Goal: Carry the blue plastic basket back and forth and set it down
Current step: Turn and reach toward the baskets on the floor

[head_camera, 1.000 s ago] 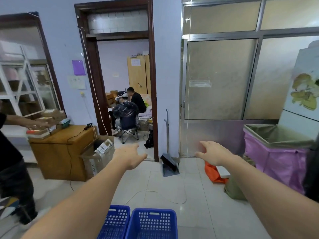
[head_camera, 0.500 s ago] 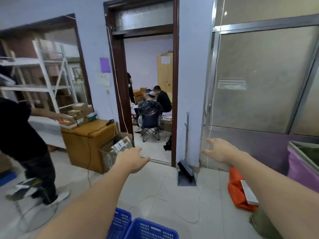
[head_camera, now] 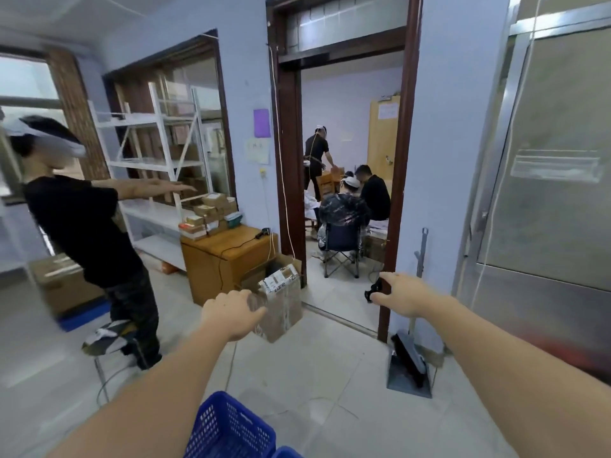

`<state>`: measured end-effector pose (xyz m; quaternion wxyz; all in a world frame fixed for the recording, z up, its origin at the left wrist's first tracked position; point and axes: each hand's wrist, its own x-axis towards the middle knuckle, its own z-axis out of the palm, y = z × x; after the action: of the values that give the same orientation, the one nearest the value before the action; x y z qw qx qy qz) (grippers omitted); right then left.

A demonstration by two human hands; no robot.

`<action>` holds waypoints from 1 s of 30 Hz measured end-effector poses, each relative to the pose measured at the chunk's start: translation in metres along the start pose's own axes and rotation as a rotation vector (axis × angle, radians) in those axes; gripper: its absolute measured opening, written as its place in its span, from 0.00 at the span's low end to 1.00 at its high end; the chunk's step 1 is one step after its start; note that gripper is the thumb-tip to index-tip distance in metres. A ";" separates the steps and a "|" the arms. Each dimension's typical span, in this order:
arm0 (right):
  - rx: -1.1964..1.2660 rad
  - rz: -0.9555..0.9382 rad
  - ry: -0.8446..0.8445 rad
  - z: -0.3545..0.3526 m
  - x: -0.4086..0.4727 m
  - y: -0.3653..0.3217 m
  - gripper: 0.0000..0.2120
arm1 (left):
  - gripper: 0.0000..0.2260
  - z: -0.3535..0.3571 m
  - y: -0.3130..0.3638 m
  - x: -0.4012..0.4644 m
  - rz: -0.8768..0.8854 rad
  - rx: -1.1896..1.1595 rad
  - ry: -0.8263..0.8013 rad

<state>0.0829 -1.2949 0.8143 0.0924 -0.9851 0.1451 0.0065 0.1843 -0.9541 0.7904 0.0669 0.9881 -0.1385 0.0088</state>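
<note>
Both grips empty & open: left hand [head_camera: 231, 314] and right hand [head_camera: 401, 294] are stretched out fwd at arm's length, palms down, fingers loosely spread, touching nothing. Arms bare, running from the bottom corners of the view toward the middle.

Blue plastic basket [head_camera: 228, 429] sits low at bottom centre, under and between the forearms, well apart from both hands; only its perforated wall & rim show, rest cut off by the frame edge. Corner of a 2nd blue basket [head_camera: 286, 452] pokes in just to its right, touching or nearly so, can't tell which.

Beyond the left hand: cardboard box [head_camera: 281, 302] on the tiled floor [head_camera: 314, 375], taped, standing beside a wooden worktop [head_camera: 224, 256] that carries stacked small cartons [head_camera: 208, 216]. White metal shelving [head_camera: 155, 173] behind that, by the wall.

Beyond the right hand: dark-framed doorway [head_camera: 396, 180] opening into a back room w/ several people, one in a folding chair [head_camera: 342, 249]. Long-handled dustpan [head_camera: 410, 368] leans at the wall right of the door frame. Metal-framed frosted partition [head_camera: 555, 193] fills the right side.

Far left: another person in a black t-shirt [head_camera: 82, 226] wearing a headset, arms held out fwd, one foot raised off the floor.
</note>
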 end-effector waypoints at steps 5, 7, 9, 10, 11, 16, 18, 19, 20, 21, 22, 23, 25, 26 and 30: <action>-0.022 -0.078 -0.036 0.009 0.070 -0.022 0.40 | 0.33 0.001 -0.031 0.034 -0.136 -0.035 0.014; -0.050 -0.123 -0.066 0.017 0.097 -0.034 0.39 | 0.33 0.006 -0.048 0.037 -0.208 -0.037 -0.011; -0.052 -0.173 -0.079 0.030 0.127 -0.047 0.39 | 0.35 0.016 -0.069 0.040 -0.296 -0.026 -0.038; -0.049 -0.193 -0.088 0.038 0.142 -0.054 0.40 | 0.36 0.024 -0.080 0.041 -0.348 -0.041 -0.049; -0.052 -0.214 -0.095 0.047 0.155 -0.062 0.40 | 0.36 0.033 -0.092 0.041 -0.388 -0.055 -0.037; -0.093 -0.339 -0.239 0.113 0.217 -0.093 0.37 | 0.33 0.074 -0.122 0.010 -0.604 -0.067 -0.068; -0.110 -0.375 -0.313 0.144 0.239 -0.105 0.37 | 0.33 0.094 -0.128 -0.003 -0.702 -0.073 -0.097; -0.110 -0.391 -0.347 0.159 0.246 -0.110 0.38 | 0.33 0.106 -0.132 -0.011 -0.742 -0.077 -0.113; -0.110 -0.402 -0.378 0.175 0.253 -0.116 0.38 | 0.33 0.117 -0.135 -0.019 -0.784 -0.083 -0.133; -0.107 -0.420 -0.404 0.190 0.257 -0.122 0.39 | 0.33 0.127 -0.138 -0.027 -0.816 -0.089 -0.151; -0.109 -0.436 -0.433 0.207 0.262 -0.126 0.39 | 0.33 0.138 -0.140 -0.036 -0.858 -0.100 -0.177; -0.113 -0.457 -0.460 0.223 0.266 -0.130 0.38 | 0.33 0.151 -0.144 -0.044 -0.894 -0.115 -0.197; -0.133 -0.479 -0.510 0.256 0.272 -0.134 0.38 | 0.32 0.178 -0.148 -0.059 -0.962 -0.147 -0.233; -0.132 -0.480 -0.532 0.274 0.274 -0.134 0.39 | 0.32 0.193 -0.150 -0.067 -0.990 -0.168 -0.251; -0.139 -0.463 -0.635 0.351 0.272 -0.127 0.38 | 0.32 0.270 -0.162 -0.099 -1.128 -0.270 -0.346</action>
<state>0.3853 -1.1885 0.4813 0.0649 -0.9446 -0.1175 0.2997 0.1333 -0.8092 0.4983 0.1626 0.8789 0.3979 -0.2067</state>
